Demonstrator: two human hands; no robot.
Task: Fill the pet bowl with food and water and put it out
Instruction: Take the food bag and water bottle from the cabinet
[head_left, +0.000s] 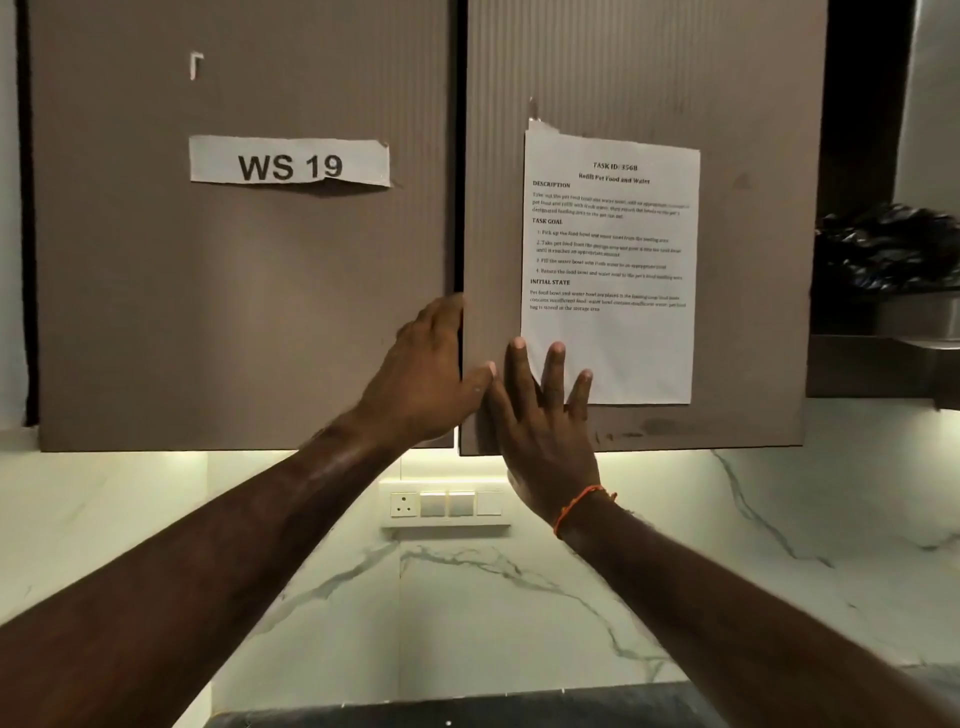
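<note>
Head view. Both your hands were up at the wall cabinet. Your left hand (431, 374) gripped the inner edge of the right door (644, 78): fingers curled into the dark gap between the two doors, thumb lying across the door's face. Your right hand (545, 441) lay flat on that same door, fingers spread and pointing up, holding nothing; two fingertips overlapped the bottom corner of the task sheet (610, 270) taped there. An orange thread (579, 506) circled your right wrist.

The left door (234, 286) carried a paper label (289, 161) reading "WS 19". The right door's lower edge sat slightly lower than the left one's (whether it stood ajar could not be told).

Below the cabinet, a lit marble backsplash (519, 597) carried a socket and switch panel (445, 504). A strip of dark counter (467, 712) showed at the bottom. To the right, a black bag (888, 249) sat in a steel container (914, 317).

The pet bowl was nowhere in this view.
</note>
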